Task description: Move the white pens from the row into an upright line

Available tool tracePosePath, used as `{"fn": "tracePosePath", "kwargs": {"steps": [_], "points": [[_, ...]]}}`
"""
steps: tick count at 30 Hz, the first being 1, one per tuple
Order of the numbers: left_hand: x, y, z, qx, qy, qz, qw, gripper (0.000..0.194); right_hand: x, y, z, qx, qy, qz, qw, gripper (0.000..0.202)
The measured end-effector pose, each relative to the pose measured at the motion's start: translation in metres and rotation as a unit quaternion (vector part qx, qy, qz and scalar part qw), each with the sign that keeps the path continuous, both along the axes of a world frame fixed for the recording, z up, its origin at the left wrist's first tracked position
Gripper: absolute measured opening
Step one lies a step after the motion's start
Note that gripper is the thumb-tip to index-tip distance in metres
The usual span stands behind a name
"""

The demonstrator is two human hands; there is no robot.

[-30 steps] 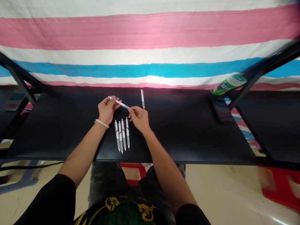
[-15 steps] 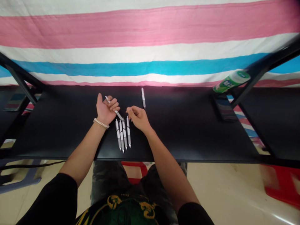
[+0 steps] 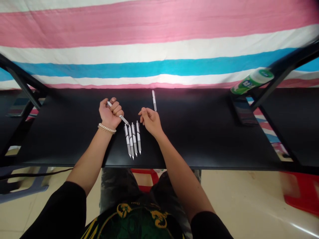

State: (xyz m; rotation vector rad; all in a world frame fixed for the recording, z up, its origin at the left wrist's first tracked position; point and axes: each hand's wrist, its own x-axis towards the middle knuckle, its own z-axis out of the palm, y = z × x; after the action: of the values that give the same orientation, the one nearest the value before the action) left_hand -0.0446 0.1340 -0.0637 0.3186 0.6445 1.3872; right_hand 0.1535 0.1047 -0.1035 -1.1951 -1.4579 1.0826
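Observation:
My left hand (image 3: 108, 115), palm up with curled fingers, is closed around a white pen with a grey grip (image 3: 124, 119). The pen runs across the palm, its tip slanting down to the right, close to the tops of several matching pens (image 3: 134, 139). Those pens lie roughly side by side near the table's front edge, tips toward me. My right hand (image 3: 151, 121) hovers just right of their upper ends, fingers loosely bent and slightly apart, with nothing visible in them. Beyond it, a single pen (image 3: 154, 99) lies near the back edge.
The black table (image 3: 204, 132) has a striped cloth (image 3: 159, 36) hanging behind it. A green and white bottle (image 3: 251, 82) stands at the back right, near a dark flat object (image 3: 243, 113) and a black metal frame (image 3: 281, 76). A red stool (image 3: 302, 192) is on the floor at right.
The fingers of my left hand have curled tighter around the pen. My right hand has drawn slightly up and right, away from the row of pens. The view has shifted a little.

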Motion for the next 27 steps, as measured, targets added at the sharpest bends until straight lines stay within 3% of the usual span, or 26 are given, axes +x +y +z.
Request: {"fn": "tracePosePath", "kwargs": {"steps": [8,13,16,18,21,23,27], "points": [[0.000,-0.001,0.000,-0.020,-0.041,-0.019,0.999,0.045,0.000,0.001,0.001,0.008,0.003,0.013,1.000,0.054],[0.011,-0.005,0.006,-0.017,-0.061,-0.005,0.998,0.056,0.000,-0.007,0.007,0.074,-0.048,0.041,0.995,0.036],[0.020,-0.007,0.007,0.003,-0.051,-0.014,0.999,0.059,-0.004,-0.013,0.008,0.159,-0.121,0.077,0.977,0.039],[0.025,-0.008,0.005,0.013,-0.034,-0.030,0.999,0.060,-0.007,-0.016,0.006,0.211,-0.176,0.107,0.956,0.029],[0.029,-0.008,0.001,0.024,0.000,-0.051,0.998,0.060,-0.009,-0.017,0.002,0.245,-0.236,0.127,0.932,0.025],[0.030,-0.006,-0.002,0.035,0.023,-0.060,0.997,0.063,-0.008,-0.016,0.000,0.240,-0.260,0.098,0.930,0.028],[0.025,-0.002,-0.009,0.038,0.070,-0.071,0.994,0.058,-0.001,-0.012,0.000,0.202,-0.303,-0.022,0.931,0.029]]}}
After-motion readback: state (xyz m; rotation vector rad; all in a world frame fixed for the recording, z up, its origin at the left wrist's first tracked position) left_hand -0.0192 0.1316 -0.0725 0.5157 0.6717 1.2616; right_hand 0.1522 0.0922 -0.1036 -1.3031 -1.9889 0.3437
